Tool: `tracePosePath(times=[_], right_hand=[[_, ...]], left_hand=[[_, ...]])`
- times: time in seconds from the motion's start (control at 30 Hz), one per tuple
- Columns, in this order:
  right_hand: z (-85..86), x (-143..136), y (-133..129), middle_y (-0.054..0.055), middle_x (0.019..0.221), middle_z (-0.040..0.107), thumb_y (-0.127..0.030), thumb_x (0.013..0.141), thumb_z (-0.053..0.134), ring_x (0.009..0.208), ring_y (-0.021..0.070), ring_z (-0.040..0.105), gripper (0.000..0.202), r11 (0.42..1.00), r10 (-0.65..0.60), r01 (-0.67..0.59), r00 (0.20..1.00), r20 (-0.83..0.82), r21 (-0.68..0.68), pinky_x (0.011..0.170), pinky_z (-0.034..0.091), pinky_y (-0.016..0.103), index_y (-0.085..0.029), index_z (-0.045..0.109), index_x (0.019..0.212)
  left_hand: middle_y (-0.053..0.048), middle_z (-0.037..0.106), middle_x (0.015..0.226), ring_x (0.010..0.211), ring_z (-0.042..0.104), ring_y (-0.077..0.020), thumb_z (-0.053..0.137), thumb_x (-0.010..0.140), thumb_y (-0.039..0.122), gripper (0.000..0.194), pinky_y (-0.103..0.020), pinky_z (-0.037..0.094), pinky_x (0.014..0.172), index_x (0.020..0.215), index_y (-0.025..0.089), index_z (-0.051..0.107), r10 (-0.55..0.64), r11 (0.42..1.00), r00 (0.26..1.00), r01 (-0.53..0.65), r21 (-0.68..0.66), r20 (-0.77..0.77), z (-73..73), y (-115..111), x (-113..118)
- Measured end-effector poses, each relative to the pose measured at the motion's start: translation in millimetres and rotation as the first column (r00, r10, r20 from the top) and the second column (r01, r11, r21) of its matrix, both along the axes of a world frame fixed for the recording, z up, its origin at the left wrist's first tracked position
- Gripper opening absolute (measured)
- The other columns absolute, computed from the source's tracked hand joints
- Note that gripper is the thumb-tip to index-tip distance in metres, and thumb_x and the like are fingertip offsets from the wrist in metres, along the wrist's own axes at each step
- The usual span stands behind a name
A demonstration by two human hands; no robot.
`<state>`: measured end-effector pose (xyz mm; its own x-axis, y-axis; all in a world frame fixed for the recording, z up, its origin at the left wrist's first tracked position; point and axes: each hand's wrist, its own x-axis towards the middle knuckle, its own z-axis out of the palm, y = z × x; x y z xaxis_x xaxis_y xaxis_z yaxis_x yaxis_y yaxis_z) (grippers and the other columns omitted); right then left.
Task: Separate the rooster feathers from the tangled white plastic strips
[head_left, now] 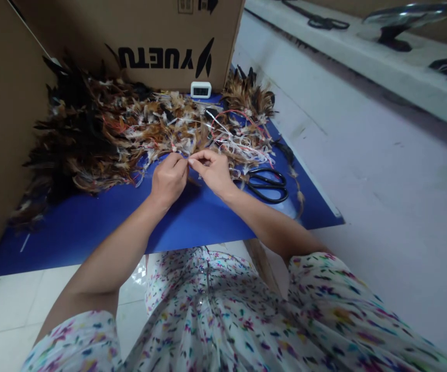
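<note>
Over the blue table sheet (130, 209), my two hands meet at the fingertips. My left hand (170, 178) is closed, its fingers curled in and the thumb side turned toward the right. Thumb and forefinger of my right hand (212, 169) are pinched together against it. Whatever lies between the fingertips is too small to make out. A brown wisp shows just below them. Behind the hands spreads a heap of brown and black feathers (130, 124), partly hidden by my fingers. Black-handled scissors (268, 185) lie right of my right wrist, their blades hidden.
White and red strings (242, 142) lie tangled among the feathers. A small white digital clock (201, 90) stands before a cardboard box (149, 31). Another feather bundle (250, 97) is at the back right. Cardboard (6, 103) walls the left side; a pale wall (363, 170) borders the right.
</note>
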<state>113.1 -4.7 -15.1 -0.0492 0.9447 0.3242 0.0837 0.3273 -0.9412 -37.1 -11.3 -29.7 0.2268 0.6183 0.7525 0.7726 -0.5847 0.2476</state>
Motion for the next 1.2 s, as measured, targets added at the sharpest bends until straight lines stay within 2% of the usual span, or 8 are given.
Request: tracePosePath(times=[0.2, 0.37, 0.53, 0.63, 0.77, 0.9, 1.0, 1.2], right_hand=[[6.0, -0.4, -2.4, -0.003, 0.068, 0.066, -0.024, 0.076, 0.071, 0.061, 0.0089, 0.059, 0.008, 0.996, -0.071, 0.065, 0.992, -0.106, -0.061, 0.068, 0.053, 0.025, -0.019, 0.065, 0.072], [11.6, 5.6, -1.1, -0.005, 0.059, 0.061, -0.016, 0.074, 0.069, 0.054, 0.0069, 0.055, 0.010, 0.987, -0.060, 0.040, 0.989, -0.134, -0.153, 0.055, 0.047, 0.021, -0.019, 0.060, 0.069], [12.8, 12.8, 1.8, -0.006, 0.056, 0.060, -0.022, 0.072, 0.076, 0.053, 0.0068, 0.057, 0.019, 0.983, -0.010, -0.027, 0.979, -0.201, -0.184, 0.052, 0.047, 0.019, -0.019, 0.058, 0.070], [12.6, 14.3, 2.0, -0.006, 0.056, 0.061, -0.022, 0.072, 0.077, 0.053, 0.0069, 0.058, 0.020, 0.982, 0.032, -0.074, 0.972, -0.233, -0.174, 0.053, 0.048, 0.019, -0.019, 0.057, 0.070], [12.0, 14.0, 1.6, -0.005, 0.056, 0.062, -0.021, 0.072, 0.076, 0.053, 0.0067, 0.058, 0.019, 0.979, 0.061, -0.105, 0.968, -0.243, -0.173, 0.053, 0.048, 0.019, -0.018, 0.058, 0.069], [11.8, 13.7, 2.1, -0.006, 0.056, 0.062, -0.024, 0.072, 0.079, 0.052, 0.0061, 0.058, 0.023, 0.979, 0.056, -0.096, 0.975, -0.217, -0.179, 0.053, 0.048, 0.019, -0.019, 0.057, 0.069], [11.5, 14.0, 2.6, -0.005, 0.056, 0.062, -0.024, 0.072, 0.079, 0.052, 0.0061, 0.058, 0.022, 0.978, 0.064, -0.104, 0.975, -0.214, -0.181, 0.052, 0.048, 0.019, -0.018, 0.057, 0.069], [11.8, 14.7, 2.0, -0.005, 0.058, 0.063, -0.021, 0.071, 0.076, 0.053, 0.0064, 0.058, 0.019, 0.979, 0.066, -0.101, 0.979, -0.193, -0.177, 0.051, 0.047, 0.019, -0.018, 0.058, 0.068]], left_hand=[[-0.007, 0.068, 0.085, 0.079, 0.063, -0.0172, 0.049, 0.098, 0.029, 0.027, -0.031, 0.049, 0.074, 0.079, 0.020, 0.066, -0.062, 0.998, 0.997, 0.063, -0.020, 0.045, -1.5, 0.2, 4.4], [-0.005, 0.073, 0.085, 0.079, 0.067, -0.0160, 0.063, 0.087, 0.027, 0.014, -0.028, 0.054, 0.073, 0.079, 0.019, 0.071, -0.146, 0.981, 0.965, 0.169, -0.091, 0.220, 11.5, -6.3, 5.7], [-0.002, 0.071, 0.068, 0.059, 0.064, -0.0123, 0.068, 0.081, 0.030, 0.014, -0.023, 0.052, 0.058, 0.078, 0.017, 0.073, -0.083, 0.895, 0.815, 0.314, -0.317, 0.573, 19.0, -8.6, 6.1], [-0.001, 0.070, 0.065, 0.056, 0.064, -0.0128, 0.072, 0.076, 0.028, 0.011, -0.024, 0.052, 0.057, 0.078, 0.017, 0.071, -0.046, 0.850, 0.758, 0.371, -0.373, 0.650, 15.8, -5.4, 6.6], [-0.001, 0.073, 0.073, 0.060, 0.065, -0.0126, 0.072, 0.073, 0.021, 0.008, -0.023, 0.051, 0.058, 0.080, 0.017, 0.070, -0.071, 0.884, 0.818, 0.316, -0.343, 0.571, 13.9, -4.1, 5.1], [-0.003, 0.074, 0.076, 0.067, 0.065, -0.0140, 0.067, 0.082, 0.022, 0.007, -0.026, 0.051, 0.065, 0.083, 0.019, 0.074, -0.121, 0.945, 0.931, 0.214, -0.246, 0.345, 17.6, -6.4, 0.8], [-0.004, 0.074, 0.079, 0.072, 0.065, -0.0153, 0.062, 0.087, 0.023, 0.015, -0.028, 0.050, 0.071, 0.082, 0.020, 0.075, -0.145, 0.968, 0.966, 0.184, -0.174, 0.215, 19.4, -6.7, -1.8], [-0.002, 0.070, 0.073, 0.069, 0.062, -0.0155, 0.061, 0.083, 0.020, 0.010, -0.028, 0.048, 0.068, 0.079, 0.020, 0.070, -0.103, 0.952, 0.960, 0.171, -0.255, 0.262, 17.8, -5.6, -1.1]])
